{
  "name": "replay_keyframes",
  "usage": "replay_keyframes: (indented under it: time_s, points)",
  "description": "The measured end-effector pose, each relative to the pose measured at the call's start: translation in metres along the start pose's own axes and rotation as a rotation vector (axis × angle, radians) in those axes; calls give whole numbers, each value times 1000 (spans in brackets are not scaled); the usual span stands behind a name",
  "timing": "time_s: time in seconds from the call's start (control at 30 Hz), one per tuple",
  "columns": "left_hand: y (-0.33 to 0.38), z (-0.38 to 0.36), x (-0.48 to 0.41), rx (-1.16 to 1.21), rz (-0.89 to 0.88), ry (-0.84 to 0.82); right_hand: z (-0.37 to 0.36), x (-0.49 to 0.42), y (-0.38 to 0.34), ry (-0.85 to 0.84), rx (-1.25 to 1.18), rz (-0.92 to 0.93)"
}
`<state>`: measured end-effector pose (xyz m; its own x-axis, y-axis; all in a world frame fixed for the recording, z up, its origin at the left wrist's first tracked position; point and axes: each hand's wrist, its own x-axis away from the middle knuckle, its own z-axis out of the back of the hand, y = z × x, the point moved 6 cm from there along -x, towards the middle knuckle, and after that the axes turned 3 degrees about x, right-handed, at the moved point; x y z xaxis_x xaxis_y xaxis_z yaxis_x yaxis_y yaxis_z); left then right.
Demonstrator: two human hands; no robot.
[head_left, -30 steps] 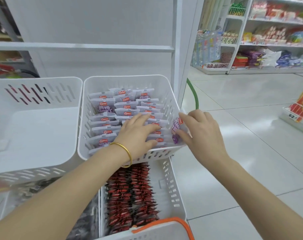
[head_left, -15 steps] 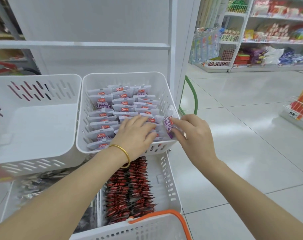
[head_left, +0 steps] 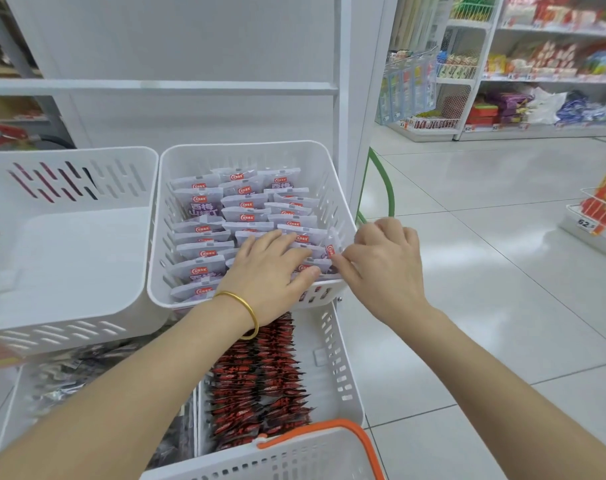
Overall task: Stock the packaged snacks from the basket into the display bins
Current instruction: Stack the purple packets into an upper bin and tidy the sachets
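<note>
A white slotted display bin on the upper tier holds rows of pale purple snack packets with red logos. My left hand, with a gold bangle on its wrist, lies flat with spread fingers on the packets at the bin's front right. My right hand is at the bin's right front corner, its fingertips pinching one purple packet that stands just inside the wall. The white basket with an orange handle shows at the bottom edge; its contents are out of sight.
An empty white bin sits to the left. Below, a lower bin holds red-and-black packets, with dark packets in the one beside it. A white shelf post and green rail stand right; stocked shelves lie beyond the tiled aisle.
My right hand has slid the purple packet down inside the bin's right front corner. My left hand stays pressed on the packets. The view has shifted slightly.
</note>
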<state>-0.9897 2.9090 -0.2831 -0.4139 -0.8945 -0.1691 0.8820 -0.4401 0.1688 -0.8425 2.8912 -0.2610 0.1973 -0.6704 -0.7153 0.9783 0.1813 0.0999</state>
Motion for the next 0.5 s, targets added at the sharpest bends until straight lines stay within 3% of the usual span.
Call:
replay_keyframes:
  time_s: [0.23,0.4,0.5]
  points:
    - [-1,-1,0,-33,-22,11,-28,2,10,-510,-207,-66]
    - [-1,0,-2,-43,-12,5,-19,0,13,-563,-303,-122]
    - [4,24,15,-13,-19,101,13,5,8,-396,-394,-150]
